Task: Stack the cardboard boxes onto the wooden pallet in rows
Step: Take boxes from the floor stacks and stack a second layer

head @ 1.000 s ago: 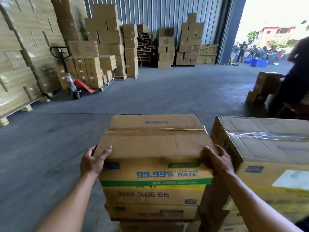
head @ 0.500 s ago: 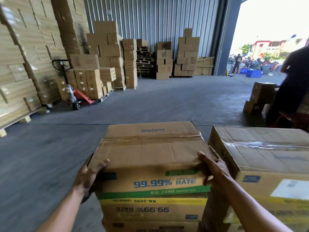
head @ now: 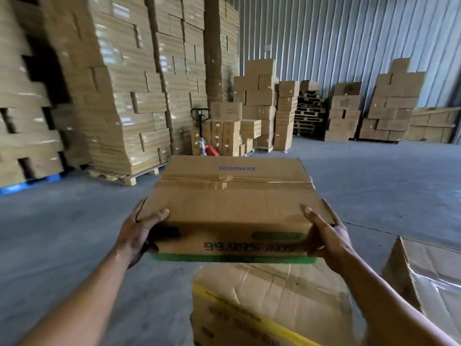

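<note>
Lifted clear of the yellow-striped cardboard carton [head: 269, 295] below, the tan taped cardboard box [head: 232, 206] rides level because the left hand [head: 136, 236] and right hand [head: 326, 236] clamp its near corners.

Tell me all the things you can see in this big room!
carried box: one, brown with green stripe, centre.
box underneath: one, brown with yellow stripe, bottom centre.
wrapped box: one, brown, bottom right.
tall box stacks: several, brown, left.
smaller box stacks: several, brown, along back wall.
pallet jack: one, red and black, beside the stacks.
empty pallets: one pile, brown, back wall.
floor: grey, all around.
hands: two, left hand and right hand gripping the carried box's near corners.
</note>
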Motion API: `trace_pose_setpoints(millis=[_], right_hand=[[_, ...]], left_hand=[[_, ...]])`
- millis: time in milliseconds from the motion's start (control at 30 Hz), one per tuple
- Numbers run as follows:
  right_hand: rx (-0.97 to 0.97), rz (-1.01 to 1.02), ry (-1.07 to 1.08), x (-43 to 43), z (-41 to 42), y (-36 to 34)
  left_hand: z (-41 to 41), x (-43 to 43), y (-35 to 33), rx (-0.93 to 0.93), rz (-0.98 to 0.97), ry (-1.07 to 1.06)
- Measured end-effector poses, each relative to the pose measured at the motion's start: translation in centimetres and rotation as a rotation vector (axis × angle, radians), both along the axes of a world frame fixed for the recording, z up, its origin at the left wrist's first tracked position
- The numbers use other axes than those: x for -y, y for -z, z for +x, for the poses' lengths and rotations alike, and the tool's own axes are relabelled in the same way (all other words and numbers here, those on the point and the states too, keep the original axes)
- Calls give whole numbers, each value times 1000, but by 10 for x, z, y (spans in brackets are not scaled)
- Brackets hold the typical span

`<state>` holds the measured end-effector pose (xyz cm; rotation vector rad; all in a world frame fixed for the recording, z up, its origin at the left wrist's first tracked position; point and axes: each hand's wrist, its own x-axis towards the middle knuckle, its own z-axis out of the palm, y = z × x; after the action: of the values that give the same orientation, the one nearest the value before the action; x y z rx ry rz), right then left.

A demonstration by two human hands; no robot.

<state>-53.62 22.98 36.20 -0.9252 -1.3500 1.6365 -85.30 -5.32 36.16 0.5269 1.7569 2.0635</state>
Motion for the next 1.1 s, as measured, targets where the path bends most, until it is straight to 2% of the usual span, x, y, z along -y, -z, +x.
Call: trace_pose_setpoints(millis=[167, 300, 600, 833, 967, 1100], right_hand=[[-30, -1, -304, -9, -17, -10], [2, 46, -498, 4, -16, -8], [6, 100, -780, 109, 6, 25], [16, 116, -1010, 225, 74, 24], [-2, 154, -1035, 299, 137, 32], [-24, 99, -1112, 372, 213, 50]], left_hand=[[59, 55, -6, -32, 19, -221], [125, 111, 0, 12, 70, -451], [318, 252, -11, 99, 49, -824], [471, 354, 0, 104, 69, -1050], [574, 419, 15, 109, 85, -1158], [682, 478, 21, 101, 70, -1236]])
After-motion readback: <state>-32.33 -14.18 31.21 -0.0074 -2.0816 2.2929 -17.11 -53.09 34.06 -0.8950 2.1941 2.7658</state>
